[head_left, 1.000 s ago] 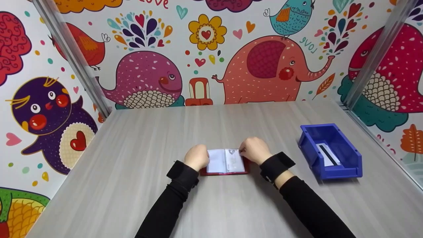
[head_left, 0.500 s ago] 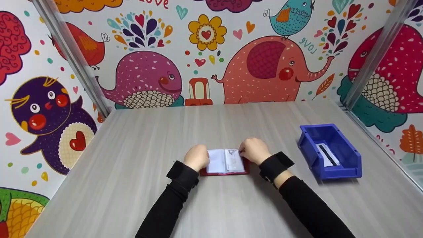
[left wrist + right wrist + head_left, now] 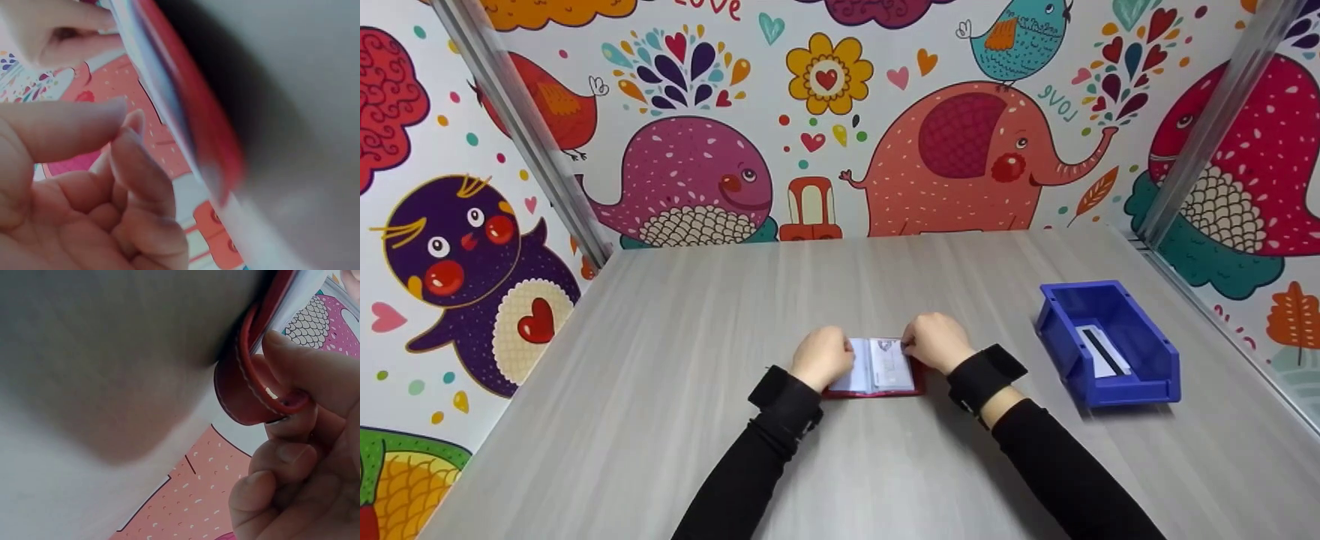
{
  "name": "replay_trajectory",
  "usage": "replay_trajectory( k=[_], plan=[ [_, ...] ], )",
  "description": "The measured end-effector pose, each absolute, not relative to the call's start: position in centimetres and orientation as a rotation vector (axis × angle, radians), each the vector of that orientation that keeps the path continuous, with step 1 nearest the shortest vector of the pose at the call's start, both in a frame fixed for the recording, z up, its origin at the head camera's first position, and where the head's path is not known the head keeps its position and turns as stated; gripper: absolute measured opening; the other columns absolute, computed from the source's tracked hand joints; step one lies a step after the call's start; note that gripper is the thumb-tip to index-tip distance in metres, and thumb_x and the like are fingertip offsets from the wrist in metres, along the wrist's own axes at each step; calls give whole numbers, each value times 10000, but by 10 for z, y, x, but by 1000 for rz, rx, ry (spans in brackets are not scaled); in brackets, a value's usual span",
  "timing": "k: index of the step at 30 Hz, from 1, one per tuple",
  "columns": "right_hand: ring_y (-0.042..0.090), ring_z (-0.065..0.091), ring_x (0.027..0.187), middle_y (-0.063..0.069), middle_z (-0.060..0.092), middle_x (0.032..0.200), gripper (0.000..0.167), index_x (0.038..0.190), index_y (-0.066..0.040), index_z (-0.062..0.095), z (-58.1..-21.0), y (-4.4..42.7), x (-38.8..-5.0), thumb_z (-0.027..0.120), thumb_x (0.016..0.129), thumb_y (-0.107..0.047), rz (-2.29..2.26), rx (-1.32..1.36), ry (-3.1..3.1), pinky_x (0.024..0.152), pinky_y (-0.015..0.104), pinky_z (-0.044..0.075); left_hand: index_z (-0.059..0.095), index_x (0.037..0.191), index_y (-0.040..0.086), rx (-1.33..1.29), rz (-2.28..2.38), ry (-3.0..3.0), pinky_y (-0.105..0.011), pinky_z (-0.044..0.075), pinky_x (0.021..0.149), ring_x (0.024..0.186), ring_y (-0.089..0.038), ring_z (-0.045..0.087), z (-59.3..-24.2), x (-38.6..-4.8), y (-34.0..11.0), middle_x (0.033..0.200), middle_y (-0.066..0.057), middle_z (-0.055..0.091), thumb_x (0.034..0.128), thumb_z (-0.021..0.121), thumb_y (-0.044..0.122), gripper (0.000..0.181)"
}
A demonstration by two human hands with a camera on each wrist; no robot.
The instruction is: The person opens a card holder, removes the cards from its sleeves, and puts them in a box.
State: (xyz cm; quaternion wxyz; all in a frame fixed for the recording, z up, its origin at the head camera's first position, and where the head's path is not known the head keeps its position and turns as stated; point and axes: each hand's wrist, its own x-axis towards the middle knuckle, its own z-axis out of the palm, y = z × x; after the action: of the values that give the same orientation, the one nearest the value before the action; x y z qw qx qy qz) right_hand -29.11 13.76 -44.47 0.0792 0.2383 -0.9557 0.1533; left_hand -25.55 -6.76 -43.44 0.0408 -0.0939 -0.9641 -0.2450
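A small booklet with a red cover lies spread on the table, white pages facing up. Over its left page is my left hand, fingers curled, thumb tip close to the index finger; in the left wrist view that hand shows nothing between them, with the red cover beside it. At the right edge, my right hand holds the booklet. The right wrist view has the fingers of this hand around a stitched red strap, thumb against the page edge.
A blue bin stands to the right on the table, with white cards bearing a black stripe inside. Walls printed with cartoon animals rise behind the table and at both sides.
My left hand has shifted right, from the booklet's left edge to over its left page. The right hand and the booklet have hardly moved.
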Motion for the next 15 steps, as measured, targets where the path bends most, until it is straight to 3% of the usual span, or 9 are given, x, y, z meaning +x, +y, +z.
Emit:
replay_trajectory(
  k=[7,15],
  plan=[
    [303,678,796,67,736,846,77,840,-76,796,-446,138,-292,811,765,-71,448,731,-2841,719,440,525,358,539,158,-366,-788,-2959,-343,379,549,550,-186,405,-435,-254,-55,585,-8,433,795,607,42,376],
    [300,677,787,70,734,835,78,837,-69,793,-445,137,-291,816,762,-64,455,728,-2842,718,436,524,343,547,154,-377,-758,-3021,-407,467,659,604,-202,448,-437,-254,-49,632,-29,476,824,579,55,377]
  ],
)
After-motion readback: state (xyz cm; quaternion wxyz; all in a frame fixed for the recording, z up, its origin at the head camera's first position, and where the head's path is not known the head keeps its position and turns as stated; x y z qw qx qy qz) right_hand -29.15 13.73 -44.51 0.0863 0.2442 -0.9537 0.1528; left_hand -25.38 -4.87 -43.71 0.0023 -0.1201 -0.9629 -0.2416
